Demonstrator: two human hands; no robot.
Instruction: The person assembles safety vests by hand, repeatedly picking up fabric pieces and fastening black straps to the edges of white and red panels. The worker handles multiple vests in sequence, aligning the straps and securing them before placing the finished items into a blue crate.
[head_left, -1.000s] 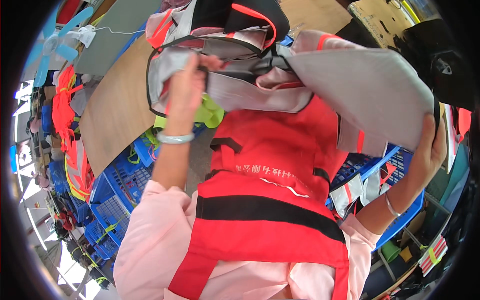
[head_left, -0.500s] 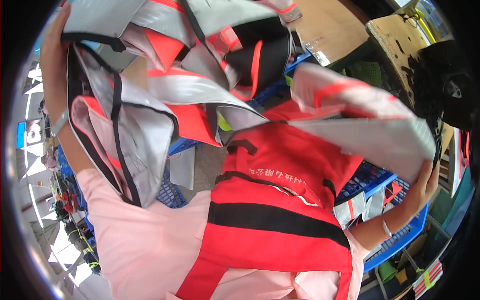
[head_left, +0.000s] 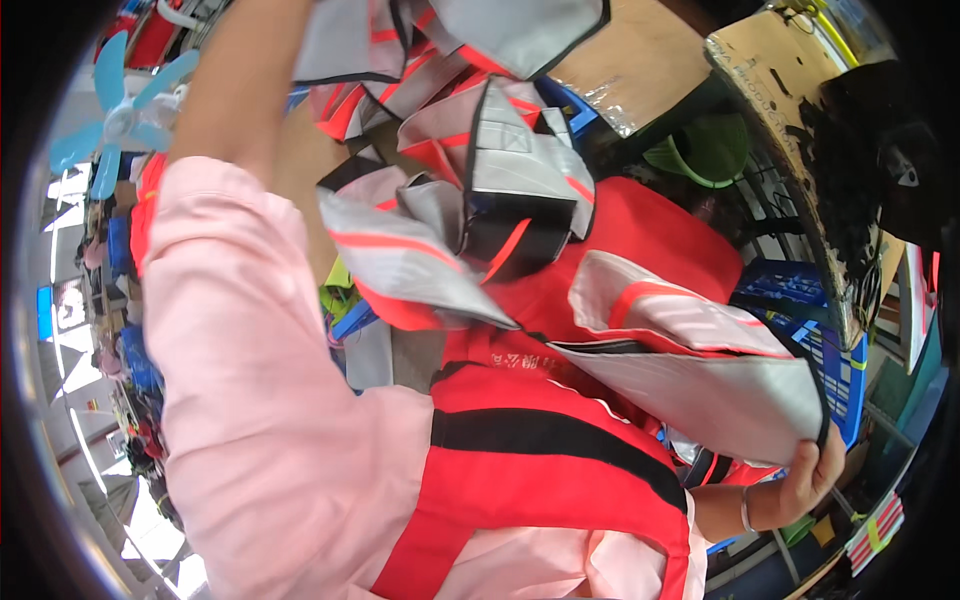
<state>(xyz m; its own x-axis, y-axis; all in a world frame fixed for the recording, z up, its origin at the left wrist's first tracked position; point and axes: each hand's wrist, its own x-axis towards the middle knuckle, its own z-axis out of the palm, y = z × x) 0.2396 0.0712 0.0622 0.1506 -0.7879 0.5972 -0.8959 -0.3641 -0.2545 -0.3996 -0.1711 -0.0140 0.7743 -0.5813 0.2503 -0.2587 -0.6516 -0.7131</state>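
Note:
My right hand (head_left: 812, 468) pinches the lower right corner of a silver-grey sewn fabric piece (head_left: 690, 390) with black binding and red stripes. This piece stretches across the front of my red apron (head_left: 540, 480) and is partly folded open. More such fabric (head_left: 395, 245), in grey, red and black, lies bunched just left of it over my lap. My left arm (head_left: 235, 110) reaches up to the top edge, and its hand is outside the picture. Beside that arm are further grey panels with black edging (head_left: 520, 35), cut off by the upper edge.
Brown cardboard (head_left: 635, 60) lies at the back, with a worn board (head_left: 775, 110) to its right. A green basket (head_left: 705, 150) sits below them, and a blue plastic crate (head_left: 845, 385) stands at my right. A blue fan (head_left: 120, 120) is at far left.
My left arm has swung up and inward, carrying its hand out of view. The fabric pile has shifted right, away from my left side. My right hand has dropped lower with its piece.

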